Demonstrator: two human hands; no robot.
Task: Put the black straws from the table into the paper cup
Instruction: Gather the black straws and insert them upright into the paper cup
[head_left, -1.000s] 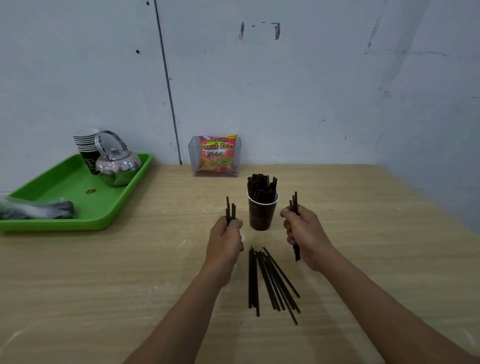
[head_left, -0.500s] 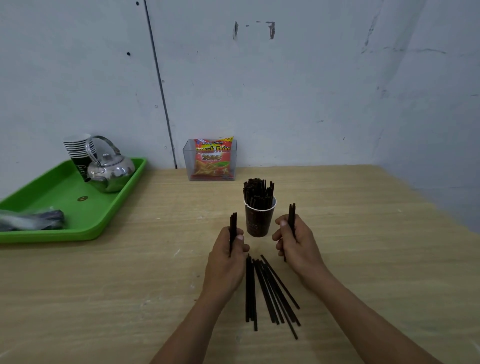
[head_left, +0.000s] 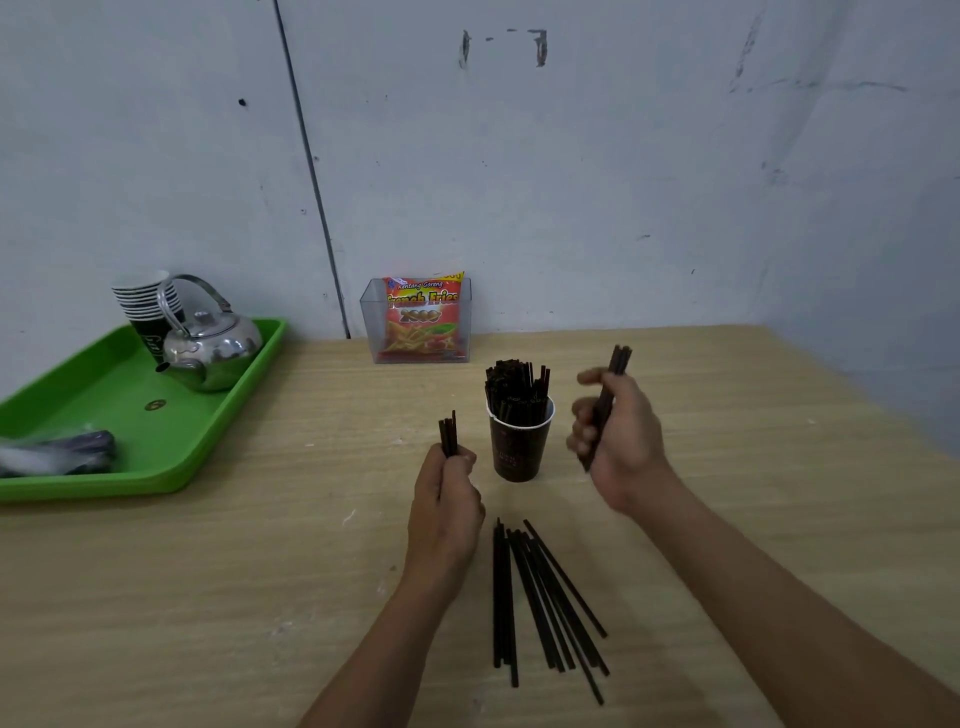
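2 hands (head_left: 448, 512) (head_left: 626, 441) gripping straws (head_left: 449, 434), cup (head_left: 517, 449) between

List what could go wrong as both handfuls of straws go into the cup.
1. The paper cup is already crowded with standing straws; pushing more in may tip it, since neither hand steadies it.
2. The right hand grips the right bundle tilted, so ends could catch the rim.
3. The left hand holds the left bundle; both arriving together may collide.
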